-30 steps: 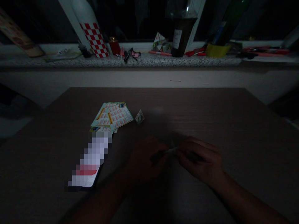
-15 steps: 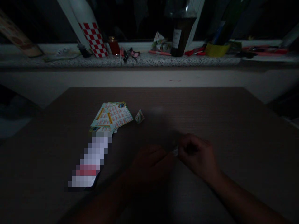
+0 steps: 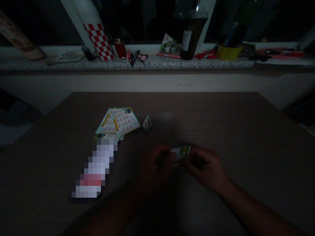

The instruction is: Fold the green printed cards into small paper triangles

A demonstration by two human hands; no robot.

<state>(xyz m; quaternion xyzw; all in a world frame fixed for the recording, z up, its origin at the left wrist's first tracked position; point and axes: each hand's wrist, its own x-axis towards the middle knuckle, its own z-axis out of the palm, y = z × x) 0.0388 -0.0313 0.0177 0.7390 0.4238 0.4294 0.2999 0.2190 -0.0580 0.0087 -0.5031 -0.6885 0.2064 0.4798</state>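
Between my two hands is a small piece of folded paper [image 3: 181, 152], printed in green and white. My left hand [image 3: 157, 167] pinches its left end, the thumb lying over the printed face. At the paper's right end, my right hand [image 3: 206, 164] grips the edge between thumb and fingers. A small folded paper piece [image 3: 147, 123] stands on the table beyond my left hand. To its left lies a stack of printed paper slips [image 3: 125, 121] with rows of orange boxes. Dim light hides the fold details.
A phone-like object with a blurred screen [image 3: 98, 167] lies left on the wooden table [image 3: 221, 114]. Along the stone windowsill [image 3: 152, 65] stand a red-and-white checkered bottle [image 3: 99, 39], a dark bottle [image 3: 193, 39], a yellow container [image 3: 228, 52] and small items.
My left hand has turned and opened out from over the paper, so its printed face now shows. My right hand has shifted slightly and still holds the other end.
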